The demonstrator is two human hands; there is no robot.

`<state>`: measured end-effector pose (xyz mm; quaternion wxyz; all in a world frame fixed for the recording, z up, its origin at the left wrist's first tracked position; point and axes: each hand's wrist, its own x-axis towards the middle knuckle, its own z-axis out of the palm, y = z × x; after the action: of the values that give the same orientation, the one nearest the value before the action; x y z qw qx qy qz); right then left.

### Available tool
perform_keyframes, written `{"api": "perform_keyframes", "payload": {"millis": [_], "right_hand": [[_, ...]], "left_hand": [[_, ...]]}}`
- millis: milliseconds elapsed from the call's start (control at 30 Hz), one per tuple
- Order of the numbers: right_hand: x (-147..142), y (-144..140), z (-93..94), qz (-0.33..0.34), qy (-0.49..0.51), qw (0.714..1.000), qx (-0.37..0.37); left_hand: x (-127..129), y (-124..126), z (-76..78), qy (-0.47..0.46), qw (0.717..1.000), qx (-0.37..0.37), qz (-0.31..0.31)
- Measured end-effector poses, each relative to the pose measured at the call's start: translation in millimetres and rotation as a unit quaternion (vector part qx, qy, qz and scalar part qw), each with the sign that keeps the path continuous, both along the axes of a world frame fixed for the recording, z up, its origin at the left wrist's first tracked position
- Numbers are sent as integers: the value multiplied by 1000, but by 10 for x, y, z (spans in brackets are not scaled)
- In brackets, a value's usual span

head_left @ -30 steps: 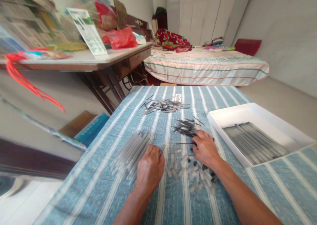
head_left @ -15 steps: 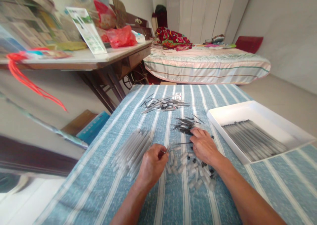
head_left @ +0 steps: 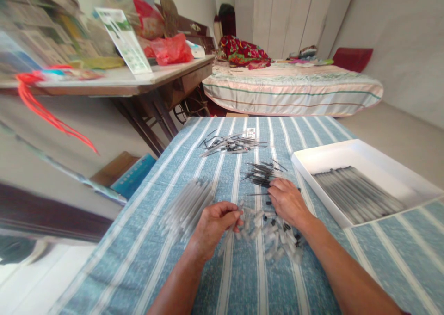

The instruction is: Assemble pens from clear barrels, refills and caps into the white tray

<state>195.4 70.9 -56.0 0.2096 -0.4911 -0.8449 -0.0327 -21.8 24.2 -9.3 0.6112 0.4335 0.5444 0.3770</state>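
Observation:
My left hand [head_left: 215,223] is closed around a clear plastic pen barrel whose blurred end sticks out below the fingers. It hovers just right of a pile of clear barrels [head_left: 187,205] on the blue striped tablecloth [head_left: 149,241]. My right hand [head_left: 287,203] rests palm down, its fingertips pinching a thin dark refill [head_left: 255,194] that points left. Just beyond its fingers lies a heap of dark refills [head_left: 261,172]. Small clear caps [head_left: 274,242] are scattered between and below both hands.
A white tray [head_left: 347,152] with a row of assembled pens [head_left: 359,195] sits at the right. Another heap of mixed pen parts [head_left: 231,144] lies farther back. A cluttered wooden desk [head_left: 138,81] stands at the left, a bed [head_left: 291,90] behind.
My left hand has moved right from the barrel pile toward the caps, bringing a clear barrel. My right hand stayed at the refill heap, shifting slightly.

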Motion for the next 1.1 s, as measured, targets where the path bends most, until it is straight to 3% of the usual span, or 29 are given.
{"api": "perform_keyframes", "payload": {"millis": [267, 700, 867, 1100], "right_hand": [[40, 13, -43, 8, 98, 989, 114], [22, -5, 38, 41, 130, 982, 131], [29, 10, 21, 48, 146, 973, 170], [26, 3, 31, 64, 122, 974, 178]], "left_hand": [[-4, -25, 27, -66, 998, -12, 0], [-26, -17, 5, -54, 998, -14, -26], [-28, -8, 6, -47, 999, -7, -22], [-36, -12, 4, -37, 999, -2, -38]]}}
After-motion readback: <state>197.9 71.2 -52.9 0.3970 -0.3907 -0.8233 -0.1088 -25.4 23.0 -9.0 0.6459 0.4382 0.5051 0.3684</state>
